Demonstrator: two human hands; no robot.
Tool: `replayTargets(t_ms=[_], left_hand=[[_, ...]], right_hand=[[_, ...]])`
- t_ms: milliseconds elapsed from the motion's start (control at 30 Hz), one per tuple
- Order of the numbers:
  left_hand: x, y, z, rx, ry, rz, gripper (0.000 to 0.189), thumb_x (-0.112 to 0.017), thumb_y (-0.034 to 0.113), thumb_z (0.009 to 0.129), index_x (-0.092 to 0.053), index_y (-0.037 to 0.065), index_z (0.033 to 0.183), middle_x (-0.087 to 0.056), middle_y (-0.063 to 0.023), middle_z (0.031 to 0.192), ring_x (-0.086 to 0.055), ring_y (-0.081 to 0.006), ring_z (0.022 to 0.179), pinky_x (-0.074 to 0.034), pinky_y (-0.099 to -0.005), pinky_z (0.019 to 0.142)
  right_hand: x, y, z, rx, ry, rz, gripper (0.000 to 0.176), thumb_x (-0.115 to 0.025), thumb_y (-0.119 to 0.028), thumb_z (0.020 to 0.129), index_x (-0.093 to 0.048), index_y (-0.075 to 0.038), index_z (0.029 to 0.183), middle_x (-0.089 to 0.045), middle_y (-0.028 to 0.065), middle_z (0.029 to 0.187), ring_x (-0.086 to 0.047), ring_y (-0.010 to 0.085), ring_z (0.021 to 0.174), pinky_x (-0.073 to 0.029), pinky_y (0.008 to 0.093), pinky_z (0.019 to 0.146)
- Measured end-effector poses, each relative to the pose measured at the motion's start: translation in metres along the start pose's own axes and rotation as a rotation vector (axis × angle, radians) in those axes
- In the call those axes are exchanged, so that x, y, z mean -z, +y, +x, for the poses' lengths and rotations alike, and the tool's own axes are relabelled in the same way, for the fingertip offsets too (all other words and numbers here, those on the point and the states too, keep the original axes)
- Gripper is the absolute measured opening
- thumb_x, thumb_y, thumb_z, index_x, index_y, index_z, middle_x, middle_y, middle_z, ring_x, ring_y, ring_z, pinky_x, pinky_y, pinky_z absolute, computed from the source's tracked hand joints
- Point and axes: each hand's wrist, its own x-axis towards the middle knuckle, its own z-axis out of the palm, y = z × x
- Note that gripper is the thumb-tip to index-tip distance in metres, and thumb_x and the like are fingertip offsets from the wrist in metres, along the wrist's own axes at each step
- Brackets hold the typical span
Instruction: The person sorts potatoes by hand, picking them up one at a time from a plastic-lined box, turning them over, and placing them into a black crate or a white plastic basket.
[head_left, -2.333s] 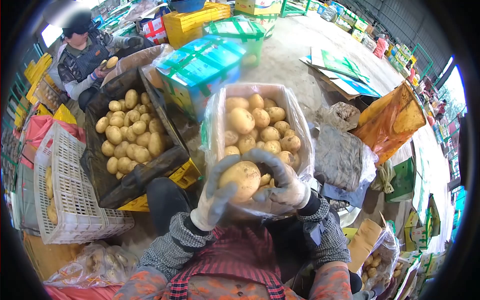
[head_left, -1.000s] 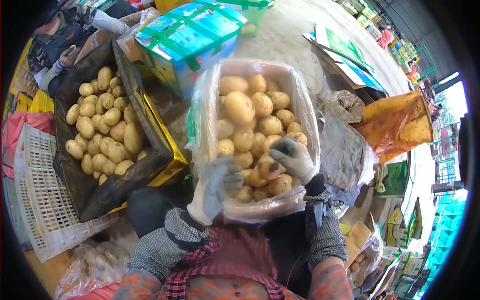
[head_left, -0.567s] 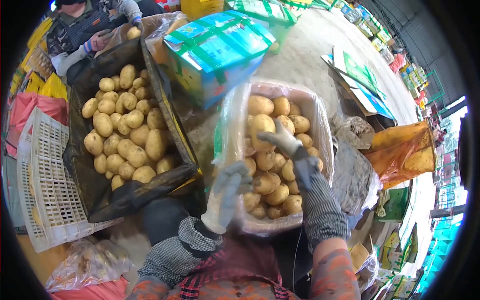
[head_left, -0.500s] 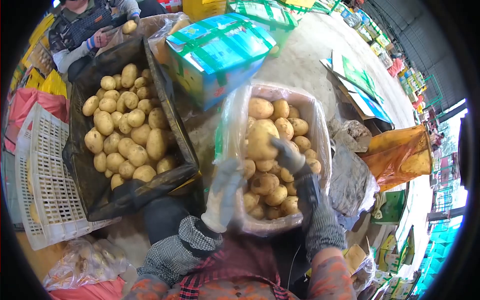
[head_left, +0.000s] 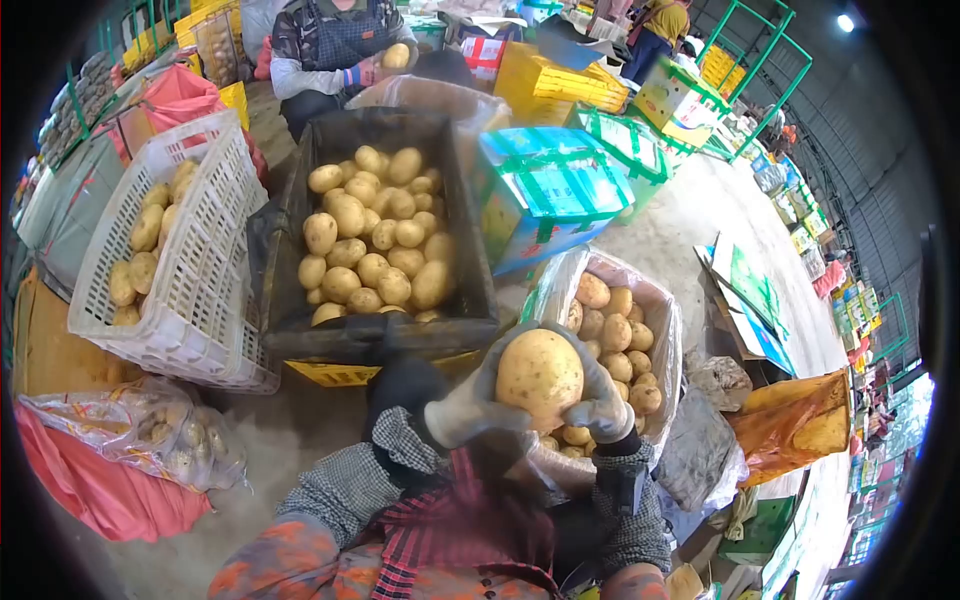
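Observation:
Both of my gloved hands grip one large potato (head_left: 540,380), raised above the near side of a lined box. My left hand (head_left: 472,400) wraps its left side, and my right hand (head_left: 602,405) closes round its right side. Behind it, the box with clear plastic lining (head_left: 667,330) holds many potatoes (head_left: 617,333), partly hidden by my hands. To the left, a black-lined crate (head_left: 475,290) is heaped with more potatoes (head_left: 372,270).
A white slatted crate (head_left: 215,240) with potatoes stands at far left. A taped blue carton (head_left: 555,190) sits beyond the lined box. Across from me a co-worker (head_left: 340,60) holds a potato (head_left: 396,56). An orange bag (head_left: 795,425) lies right, a potato bag (head_left: 170,435) lower left.
The large potato has come up out of the lined box toward me, and my left hand has joined my right on it. My view has swung left and up.

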Motion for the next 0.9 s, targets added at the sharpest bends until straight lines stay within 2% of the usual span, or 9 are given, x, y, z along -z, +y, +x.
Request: replayTargets(t_ms=[67,167,300,433,500,567,800,833,900], left_hand=[[0.004,0.004,-0.001,-0.028,-0.092,-0.060,0.104,-0.083,0.005,0.071,-0.023,0.011,0.156,-0.042,-0.0090,0.148,-0.043,-0.0226,0.137,-0.040,-0.0399,0.112],[0.000,0.014,-0.013,0.054,-0.109,0.020,0.100,-0.083,0.006,0.072,-0.025,0.010,0.154,-0.044,-0.0096,0.145,-0.045,-0.0235,0.135,-0.044,-0.0380,0.108],[0.023,-0.045,-0.034,-0.155,-0.074,-0.439,0.094,-0.081,0.009,0.078,-0.027,0.009,0.155,-0.048,-0.0112,0.142,-0.048,-0.0242,0.133,-0.046,-0.0380,0.107],[0.042,-0.030,-0.068,-0.315,-0.150,-0.602,0.088,-0.077,0.012,0.083,-0.027,0.010,0.155,-0.047,-0.0125,0.144,-0.050,-0.0250,0.132,-0.044,-0.0392,0.109],[0.044,0.015,-0.109,-0.125,0.122,-0.475,0.085,-0.075,0.014,0.085,-0.027,0.010,0.155,-0.047,-0.0131,0.145,-0.051,-0.0257,0.132,-0.044,-0.0396,0.110],[0.036,0.057,-0.144,-0.190,0.268,-0.456,0.081,-0.077,0.021,0.085,-0.032,0.008,0.151,-0.053,-0.0142,0.139,-0.056,-0.0254,0.126,-0.045,-0.0385,0.109],[0.106,0.121,-0.264,-0.756,0.659,-0.291,0.059,-0.068,0.034,0.095,-0.044,0.006,0.141,-0.059,-0.0104,0.127,-0.061,-0.0244,0.115,-0.052,-0.0412,0.100],[0.118,0.135,-0.281,-0.905,0.594,-0.259,0.057,-0.064,0.041,0.097,-0.045,0.005,0.137,-0.060,-0.0116,0.124,-0.062,-0.0267,0.112,-0.054,-0.0459,0.098],[0.167,0.161,-0.323,-1.132,0.790,-0.065,0.052,-0.065,0.039,0.096,-0.049,0.004,0.132,-0.061,-0.0115,0.117,-0.063,-0.0250,0.105,-0.056,-0.0394,0.092]], right_hand=[[-0.011,-0.004,-0.005,0.027,-0.011,-0.064,0.115,-0.089,-0.042,0.068,-0.028,0.004,0.153,-0.044,0.0156,0.148,-0.047,0.0268,0.134,-0.038,0.0390,0.112],[-0.018,-0.006,-0.023,-0.029,-0.099,0.177,0.097,-0.081,-0.021,0.077,-0.027,0.002,0.154,-0.043,0.0192,0.149,-0.048,0.0299,0.132,-0.041,0.0403,0.110],[-0.034,-0.030,-0.019,0.178,-0.067,-0.539,0.076,-0.073,-0.034,0.089,-0.043,0.010,0.144,-0.057,0.0180,0.135,-0.053,0.0290,0.126,-0.038,0.0403,0.111],[-0.012,-0.004,-0.024,0.158,0.248,-0.578,0.047,-0.060,-0.017,0.096,-0.053,0.006,0.136,-0.065,0.0113,0.117,-0.063,0.0179,0.099,-0.052,0.0276,0.081],[0.001,0.008,-0.024,0.168,0.252,-0.438,0.047,-0.061,-0.021,0.097,-0.054,0.004,0.135,-0.066,0.0097,0.115,-0.064,0.0162,0.094,-0.052,0.0261,0.074],[0.010,0.016,-0.024,0.167,0.249,-0.374,0.047,-0.061,-0.024,0.097,-0.055,0.003,0.135,-0.066,0.0092,0.114,-0.064,0.0162,0.093,-0.053,0.0264,0.073],[0.045,0.049,-0.030,0.085,0.304,-0.381,0.045,-0.063,-0.028,0.098,-0.057,-0.001,0.133,-0.068,0.0049,0.105,-0.064,0.0124,0.085,-0.051,0.0234,0.067],[0.038,0.039,-0.032,0.016,0.298,-0.432,0.045,-0.060,-0.025,0.099,-0.055,-0.001,0.136,-0.065,0.0094,0.115,-0.062,0.0175,0.096,-0.051,0.0282,0.078],[0.020,0.010,-0.041,-0.116,0.290,-0.534,0.045,-0.055,-0.017,0.100,-0.051,0.001,0.142,-0.059,0.0185,0.134,-0.060,0.0279,0.117,-0.050,0.0379,0.101]])
